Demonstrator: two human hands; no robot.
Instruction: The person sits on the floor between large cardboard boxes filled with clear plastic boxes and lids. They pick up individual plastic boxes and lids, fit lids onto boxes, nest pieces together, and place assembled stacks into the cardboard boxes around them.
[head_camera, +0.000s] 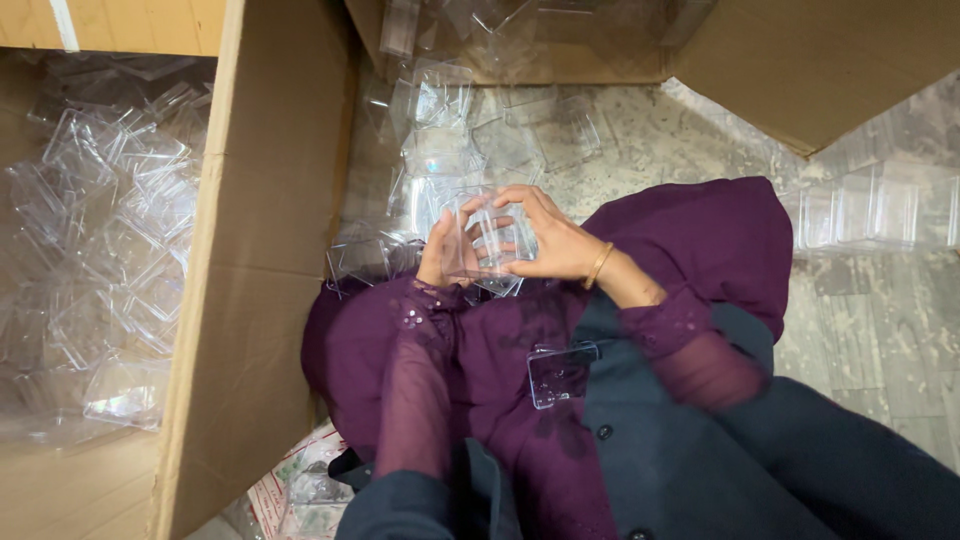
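- Two hands meet on one clear box (490, 240), held just above the lap. Left hand (443, 250) cups its left side, fingers curled against the wall; right hand (545, 240) wraps the top and right side, fingertips pinching the upper edge. A gold bangle (599, 265) sits on the right wrist.
- Whether the box already has its lid seated I cannot tell; the plastic is too clear to read.
- One flat clear piece (562, 373) lies on the lap below the box, on the purple cloth (700, 240), apart from both hands.
- Beyond the box: a loose heap of clear pieces (450, 130) on the floor, spilling from a tipped carton (800, 60) above.
- Left of the box: a big carton (265, 250), its inside filled with many clear boxes (110, 230) lying jumbled.
- Right of the box, well apart: a row of boxes (860, 210) standing neatly along the floor. Judged from this, a good part is done, yet much stock is left in the heap.
- Surface: worn, mottled stone floor (870, 320). A printed wrapper (300, 490) lies below-left of the box, by the knee.
- Room: only floor and cartons show.
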